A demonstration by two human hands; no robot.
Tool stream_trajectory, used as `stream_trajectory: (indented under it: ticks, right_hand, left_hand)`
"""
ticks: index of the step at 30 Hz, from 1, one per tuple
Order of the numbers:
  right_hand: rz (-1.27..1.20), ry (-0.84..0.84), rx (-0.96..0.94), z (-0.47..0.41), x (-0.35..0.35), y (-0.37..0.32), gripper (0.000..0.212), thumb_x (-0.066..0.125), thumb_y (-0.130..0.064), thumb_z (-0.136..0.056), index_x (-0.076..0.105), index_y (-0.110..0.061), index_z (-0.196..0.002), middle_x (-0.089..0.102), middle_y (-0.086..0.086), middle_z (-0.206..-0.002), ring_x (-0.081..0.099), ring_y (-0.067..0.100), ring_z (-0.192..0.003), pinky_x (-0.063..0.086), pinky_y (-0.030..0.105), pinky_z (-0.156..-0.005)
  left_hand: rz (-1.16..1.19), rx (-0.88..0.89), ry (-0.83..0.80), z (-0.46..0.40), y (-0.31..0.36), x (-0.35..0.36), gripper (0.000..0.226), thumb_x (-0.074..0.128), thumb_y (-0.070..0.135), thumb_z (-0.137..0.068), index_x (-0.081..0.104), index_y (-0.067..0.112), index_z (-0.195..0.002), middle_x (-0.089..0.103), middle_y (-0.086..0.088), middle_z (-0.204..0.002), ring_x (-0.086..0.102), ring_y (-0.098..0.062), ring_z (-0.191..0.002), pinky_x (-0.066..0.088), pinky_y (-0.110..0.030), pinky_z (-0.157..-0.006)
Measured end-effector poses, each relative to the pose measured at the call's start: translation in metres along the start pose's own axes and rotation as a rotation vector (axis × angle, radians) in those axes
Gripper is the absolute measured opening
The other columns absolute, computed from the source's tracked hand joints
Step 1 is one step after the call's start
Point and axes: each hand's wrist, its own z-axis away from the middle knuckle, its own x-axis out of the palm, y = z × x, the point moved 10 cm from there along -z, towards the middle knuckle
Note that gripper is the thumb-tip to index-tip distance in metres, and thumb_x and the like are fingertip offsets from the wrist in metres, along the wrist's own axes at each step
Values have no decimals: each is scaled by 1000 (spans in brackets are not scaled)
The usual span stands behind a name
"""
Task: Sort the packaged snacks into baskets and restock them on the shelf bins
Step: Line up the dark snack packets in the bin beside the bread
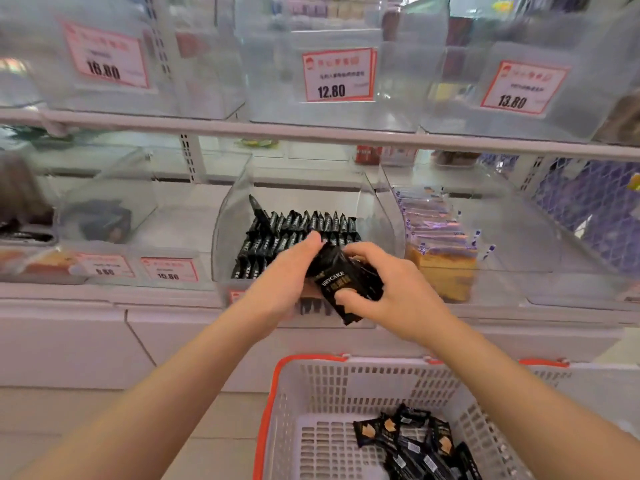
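Gripping a small stack of black foil DRYCAKE snack packets (349,289) just in front of the clear plastic shelf bin (225,216), the right hand (391,289) curls round them while the left hand (287,275) seemingly pinches their top edge, above the white plastic basket with an orange rim (277,410).

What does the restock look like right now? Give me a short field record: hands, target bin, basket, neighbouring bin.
right hand: grips a bunch of black DRYCAKE packets in front of the bin
left hand: fingers on the same packets from the left
target bin: clear, partly filled with rows of upright black packets
basket: white with orange rim, below the hands, more black packets left inside
neighbouring bin: to the right, holds purple-wrapped cake slices
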Motion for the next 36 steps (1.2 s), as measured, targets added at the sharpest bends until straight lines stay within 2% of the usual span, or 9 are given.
stream_trajectory:
  ticks: [6,9,14,17,19,24,30,34,36]
  right_hand:
    - [10,162,234,-87,-4,28,55,65,-47,-80,49,-24,-127,61,-6,-110,56,13,-97,37,22,-75]
    - [24,93,340,-129,19,46,51,66,-46,-79,51,-20,-121,62,1,-109,52,14,-84,38,25,-70]
    - [107,19,395,-180,53,66,40,64,-44,-77,48,-19,-102,54,0,-87,57,22,-78,44,30,-61]
    - [147,2,386,-195,67,76,39,61,-41,-81,45,-15,-104,55,2,-90,55,21,-77,40,29,-57]
    - [194,6,372,-202,72,81,41,60,-41,-83,45,-13,-108,55,5,-96,52,22,-79,38,30,-59]
    - [221,29,391,-211,75,90,45,60,-43,-85,44,-10,-110,55,8,-104,51,25,-84,37,31,-63]
    - [203,-5,458,-217,92,96,58,61,-50,-84,42,-5,-116,55,12,-113,55,32,-103,39,33,-69]
    - [25,-78,467,-217,105,92,50,56,-53,-85,47,-6,-98,52,5,-83,52,21,-71,33,28,-50]
    - [-24,-180,414,-213,111,89,51,61,-54,-81,51,-6,-95,52,2,-79,52,18,-70,33,27,-50]
  left_hand:
    - [-179,-44,375,-52,27,-91,20,46,28,-93,57,18,-80,63,-3,-88,59,-14,-81,45,-31,-78]
    - [-222,-218,336,-79,12,-101,15,53,17,-88,60,11,-76,66,-8,-79,63,-20,-74,50,-30,-70]
    - [-495,-345,357,-129,2,-123,20,44,9,-93,57,1,-105,61,-18,-97,51,-23,-78,40,-30,-64]
    - [-852,-355,337,-151,4,-128,33,40,10,-96,52,-3,-124,55,-18,-126,55,-27,-104,42,-32,-81]
    - [-1124,-375,291,-160,2,-126,30,41,9,-96,55,-2,-120,57,-15,-125,55,-27,-114,43,-30,-85]
    - [-1592,-325,173,-179,3,-114,24,45,5,-93,59,5,-113,63,-3,-99,59,-20,-107,44,-24,-81]
    - [-1688,-257,96,-189,13,-110,20,48,1,-90,58,0,-107,61,-11,-112,59,-26,-104,40,-27,-72]
    - [-1802,-200,-13,-186,14,-103,26,49,-1,-87,57,1,-111,58,-14,-115,56,-29,-107,45,-32,-81]
    - [-1874,-160,-42,-185,16,-103,30,50,1,-87,54,3,-117,51,-13,-121,52,-30,-113,46,-36,-84]
